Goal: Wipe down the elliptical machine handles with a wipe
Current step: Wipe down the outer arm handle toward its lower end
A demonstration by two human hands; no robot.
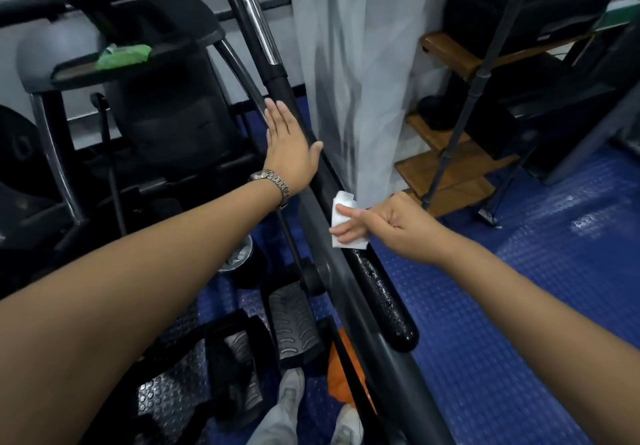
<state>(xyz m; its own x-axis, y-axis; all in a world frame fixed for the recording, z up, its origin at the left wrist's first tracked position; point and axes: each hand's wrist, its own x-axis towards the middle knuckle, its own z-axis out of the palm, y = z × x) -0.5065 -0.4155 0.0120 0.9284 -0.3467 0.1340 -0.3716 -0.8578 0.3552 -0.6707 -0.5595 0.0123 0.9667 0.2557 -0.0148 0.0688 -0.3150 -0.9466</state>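
**Wipe on the handle, other hand holds it steady**

From the head view, a person stands at the elliptical and looks down at both arms. The long black handle [384,302] runs from the top middle down to the lower right.

The left hand [289,140] lies flat on the upper part of the handle. Its fingers are straight and close together, with the thumb out to the side. It probably presses there so the handle does not swing. A watch [273,181] sits on that wrist.

The right hand [391,226] pinches a white wipe [346,223] between the thumb and fingers. The wipe touches the handle, lower down than the left hand. Holding it by one edge lets the rest of it rub the bar.

Below the wipe, the round end of the handle looks shiny and wet, so that part seems done. The part near the left hand looks dry.

A green pack [123,57] rests on the machine's tray, well apart from both hands. A white curtain [346,64] hangs just behind the handle.
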